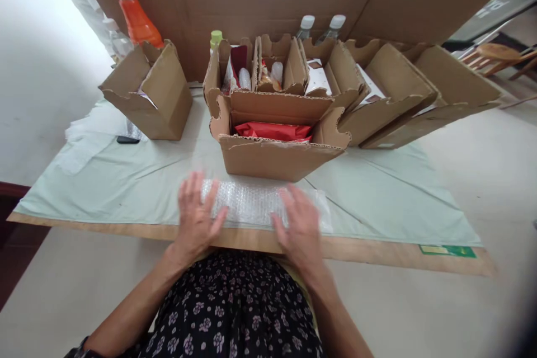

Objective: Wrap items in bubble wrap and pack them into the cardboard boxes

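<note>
"Neither grip is pinching anything: the left hand and the right hand are lying palm down, fingers spread."

"What are they covering?"

"Bubble wrap. It's lying lengthwise along the front edge of the table, one hand over its left end, the other near its right. Blur is hiding whether the palms are pressing or just hovering."

"Why is it lying there?"

"Probably because that strip is facing the body, so both arms are reaching it evenly. Spread fingers seem to be suiting a light sheet that may curl."

"And the open box just behind it?"

"It's standing upright, a red packet showing inside, perhaps sitting forward for easy reach."

"What about the rest?"

"More open boxes are standing side by side toward the back edge, seemingly grouped to save room. Another box is standing alone toward the left edge, an orange bottle rising behind it."
</note>
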A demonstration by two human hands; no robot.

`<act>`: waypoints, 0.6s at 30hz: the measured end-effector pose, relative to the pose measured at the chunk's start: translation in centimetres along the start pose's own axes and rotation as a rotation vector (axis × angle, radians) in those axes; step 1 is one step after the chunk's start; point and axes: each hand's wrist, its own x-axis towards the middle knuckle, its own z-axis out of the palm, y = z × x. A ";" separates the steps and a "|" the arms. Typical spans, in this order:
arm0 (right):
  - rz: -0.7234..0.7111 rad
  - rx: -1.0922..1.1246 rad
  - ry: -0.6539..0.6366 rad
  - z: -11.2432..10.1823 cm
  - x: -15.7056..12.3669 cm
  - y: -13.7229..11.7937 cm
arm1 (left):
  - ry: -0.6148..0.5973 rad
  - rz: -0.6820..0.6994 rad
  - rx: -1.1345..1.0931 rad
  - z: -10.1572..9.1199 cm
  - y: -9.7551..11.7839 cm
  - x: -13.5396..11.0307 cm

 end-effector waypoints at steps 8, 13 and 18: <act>-0.013 -0.076 -0.182 3.2 -1.0 1.8 | -0.418 -0.016 0.065 2.9 1.8 -1.7; 0.354 -0.327 0.039 -2.0 -5.4 10.5 | -0.415 -0.023 -0.010 2.5 1.5 -1.8; 0.397 -0.308 0.153 -2.6 -4.2 11.0 | -0.119 -0.216 0.021 1.1 -1.5 -1.4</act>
